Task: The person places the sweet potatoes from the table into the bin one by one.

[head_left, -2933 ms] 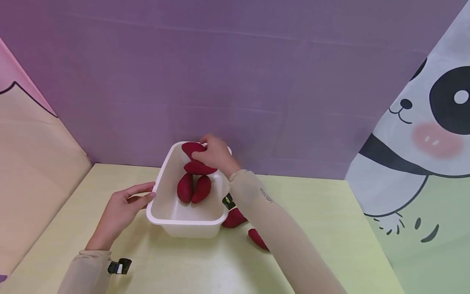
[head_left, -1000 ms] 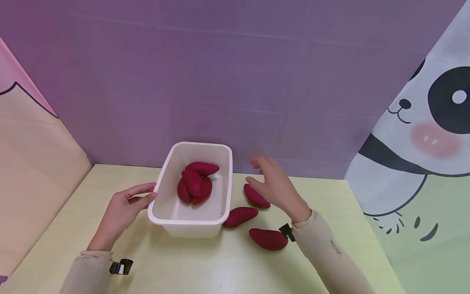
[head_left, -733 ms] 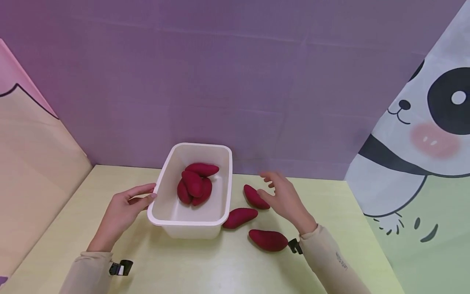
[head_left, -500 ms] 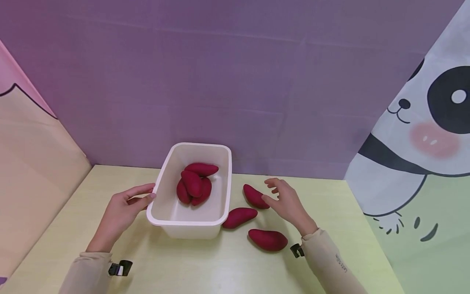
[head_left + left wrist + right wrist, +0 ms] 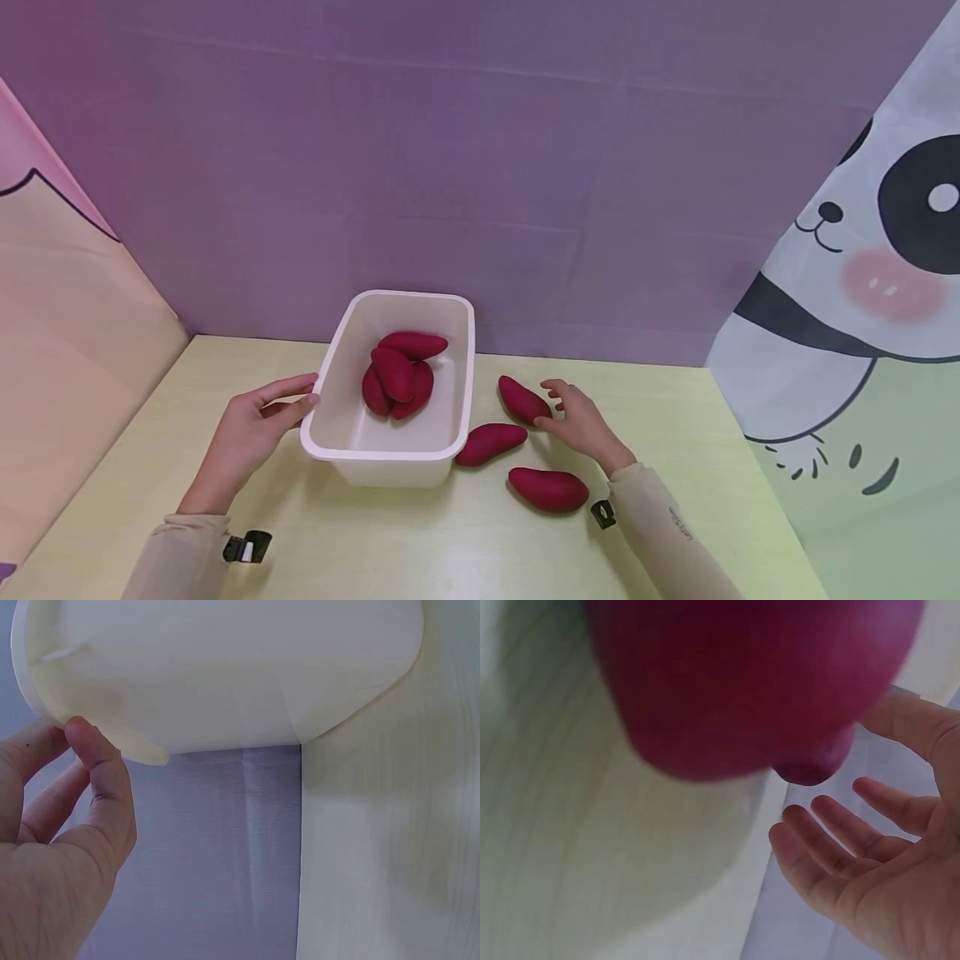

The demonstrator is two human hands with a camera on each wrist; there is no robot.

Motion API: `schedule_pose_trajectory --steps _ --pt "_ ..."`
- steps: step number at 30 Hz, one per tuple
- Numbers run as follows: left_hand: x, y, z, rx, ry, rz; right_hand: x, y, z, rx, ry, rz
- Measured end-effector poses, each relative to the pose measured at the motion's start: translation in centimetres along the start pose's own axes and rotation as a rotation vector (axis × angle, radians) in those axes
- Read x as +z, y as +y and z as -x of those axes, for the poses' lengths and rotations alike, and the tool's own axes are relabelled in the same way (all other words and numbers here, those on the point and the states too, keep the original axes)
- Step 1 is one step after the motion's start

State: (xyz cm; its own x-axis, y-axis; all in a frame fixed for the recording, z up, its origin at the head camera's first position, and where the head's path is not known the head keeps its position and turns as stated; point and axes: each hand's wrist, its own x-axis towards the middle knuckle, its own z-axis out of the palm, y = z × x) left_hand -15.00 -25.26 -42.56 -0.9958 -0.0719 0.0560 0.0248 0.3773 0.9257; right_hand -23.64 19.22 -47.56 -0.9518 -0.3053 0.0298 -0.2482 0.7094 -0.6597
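Your left hand (image 5: 251, 425) pinches the white bin (image 5: 382, 456); curl your empty, loosely spread right hand (image 5: 581, 423) mid-length around the farthest loose sweet potato (image 5: 522, 400).

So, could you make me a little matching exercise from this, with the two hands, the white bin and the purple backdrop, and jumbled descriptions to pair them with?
Column one:
1. left hand
2. right hand
3. white bin
4. purple backdrop

Column two:
A. beside the farthest loose sweet potato
B. rising behind the table
C. touching the bin
D. containing four sweet potatoes

Pairs: 1-C, 2-A, 3-D, 4-B
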Motion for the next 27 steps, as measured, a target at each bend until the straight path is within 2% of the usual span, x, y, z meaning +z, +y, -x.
schedule_pose_trajectory --steps 10,17,27 --pt "0.05 0.04 0.01 0.001 0.0 -0.01 0.62 0.8 -0.68 0.037 -0.013 -0.056" --pt "0.12 0.12 0.14 0.021 -0.005 0.003 0.61 0.68 -0.69 0.02 -0.013 -0.096" --pt "0.08 0.03 0.15 0.025 -0.003 -0.004 0.74 0.89 -1.01 0.036 -0.007 -0.085"
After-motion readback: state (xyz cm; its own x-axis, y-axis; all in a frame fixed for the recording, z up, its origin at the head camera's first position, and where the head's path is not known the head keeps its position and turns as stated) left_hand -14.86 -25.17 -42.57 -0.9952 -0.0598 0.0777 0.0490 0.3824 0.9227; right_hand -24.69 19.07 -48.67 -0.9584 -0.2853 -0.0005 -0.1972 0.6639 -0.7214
